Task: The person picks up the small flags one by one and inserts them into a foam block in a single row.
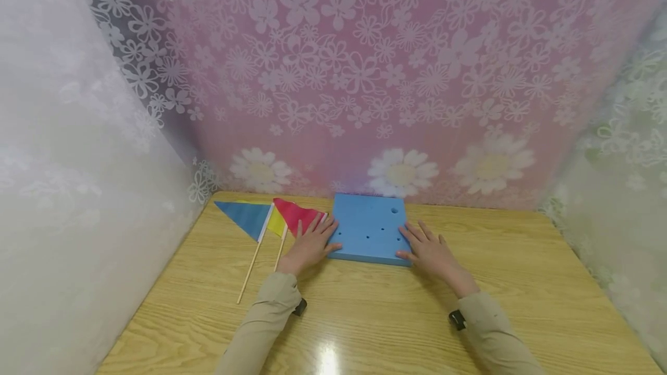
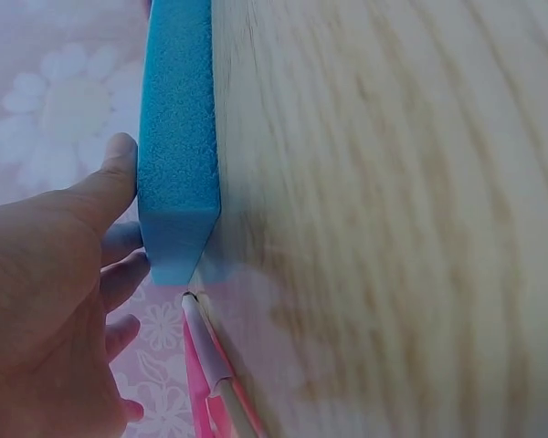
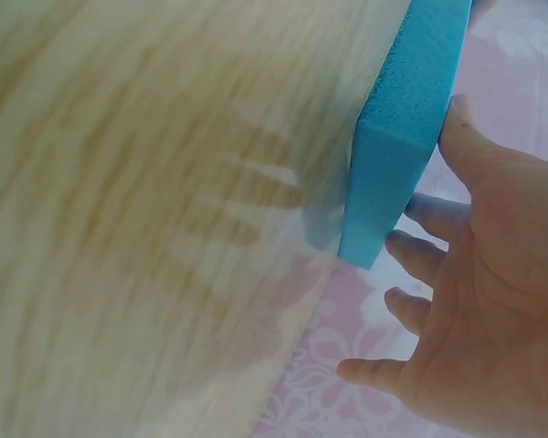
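Note:
A thick blue foam board (image 1: 365,219) with several small holes and one larger hole lies flat on the wooden table. My left hand (image 1: 308,246) rests at its left edge, thumb and fingertips on the board's top. At the right edge, the spread fingers of my right hand (image 1: 432,253) touch the top too. Both wrist views show the board's thick side (image 2: 178,119) beside straight, loose fingers. Left of the board lie a blue pennant flag (image 1: 245,216), a yellow one (image 1: 276,223) and a red one (image 1: 297,213); my left hand hides the red flag's stick in the head view.
The light wooden table (image 1: 365,317) ends at a pink flowered backdrop (image 1: 354,74) just behind the board. Pale flowered sheets (image 1: 78,161) hang on the left and right sides. The blue flag's wooden stick (image 1: 248,276) points toward the front.

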`<state>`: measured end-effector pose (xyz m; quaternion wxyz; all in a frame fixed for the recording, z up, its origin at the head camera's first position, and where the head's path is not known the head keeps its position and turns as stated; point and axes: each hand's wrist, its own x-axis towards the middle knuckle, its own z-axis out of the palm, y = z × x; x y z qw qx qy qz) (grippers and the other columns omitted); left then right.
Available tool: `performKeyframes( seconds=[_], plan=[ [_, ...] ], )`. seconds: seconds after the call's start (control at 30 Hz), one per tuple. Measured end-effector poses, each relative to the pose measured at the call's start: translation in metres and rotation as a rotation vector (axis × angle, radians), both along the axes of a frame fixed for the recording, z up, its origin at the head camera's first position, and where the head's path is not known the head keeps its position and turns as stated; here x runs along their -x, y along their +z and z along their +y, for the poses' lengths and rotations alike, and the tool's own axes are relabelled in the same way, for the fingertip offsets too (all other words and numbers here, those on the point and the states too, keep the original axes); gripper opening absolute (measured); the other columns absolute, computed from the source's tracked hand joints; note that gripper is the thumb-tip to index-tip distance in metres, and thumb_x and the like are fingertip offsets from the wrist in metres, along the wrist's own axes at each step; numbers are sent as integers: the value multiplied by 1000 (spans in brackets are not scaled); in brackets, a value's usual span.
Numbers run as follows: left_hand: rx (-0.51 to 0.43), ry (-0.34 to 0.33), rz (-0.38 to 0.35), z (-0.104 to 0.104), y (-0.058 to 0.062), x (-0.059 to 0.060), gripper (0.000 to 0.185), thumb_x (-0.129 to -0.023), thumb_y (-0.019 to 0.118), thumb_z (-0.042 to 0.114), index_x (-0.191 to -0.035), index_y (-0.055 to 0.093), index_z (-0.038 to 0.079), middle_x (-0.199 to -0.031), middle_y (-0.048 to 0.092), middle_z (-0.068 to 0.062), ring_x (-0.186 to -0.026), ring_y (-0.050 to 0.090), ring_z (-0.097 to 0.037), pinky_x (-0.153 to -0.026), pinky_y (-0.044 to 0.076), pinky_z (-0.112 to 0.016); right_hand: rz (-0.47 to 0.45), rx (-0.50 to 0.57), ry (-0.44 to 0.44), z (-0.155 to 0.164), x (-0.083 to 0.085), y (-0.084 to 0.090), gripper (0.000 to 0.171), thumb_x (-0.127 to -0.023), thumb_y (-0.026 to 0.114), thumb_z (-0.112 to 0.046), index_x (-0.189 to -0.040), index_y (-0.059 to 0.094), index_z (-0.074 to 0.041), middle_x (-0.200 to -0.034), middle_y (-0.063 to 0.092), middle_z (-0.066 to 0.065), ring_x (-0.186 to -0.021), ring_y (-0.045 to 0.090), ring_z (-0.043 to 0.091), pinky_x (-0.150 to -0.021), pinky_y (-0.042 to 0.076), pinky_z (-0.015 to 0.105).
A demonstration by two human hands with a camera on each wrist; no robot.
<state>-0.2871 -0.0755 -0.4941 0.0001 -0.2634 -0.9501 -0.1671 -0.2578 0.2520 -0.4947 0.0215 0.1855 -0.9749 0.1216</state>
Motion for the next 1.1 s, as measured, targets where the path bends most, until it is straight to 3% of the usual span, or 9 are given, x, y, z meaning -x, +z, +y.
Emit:
performKeyframes(
  seconds=[0.53,1.1],
  plan=[
    [10,0,-12,2,1,-9,67,-104,52,46,-158,36,9,-165,30,-10,-155,12,-39,-117,7,-74,-40,4,9,4,-8,4,71,-101,59,-45,-157,36,-7,-164,29,18,-150,17,47,-109,20,80],
    [7,3,-35,0,-1,-28,70,-102,53,50,-159,35,12,-166,30,-6,-155,11,-38,-118,6,-73,-122,38,50,8,-29,13,75,-101,57,-48,-158,33,-5,-164,26,20,-149,17,51,-104,21,84]
  ],
)
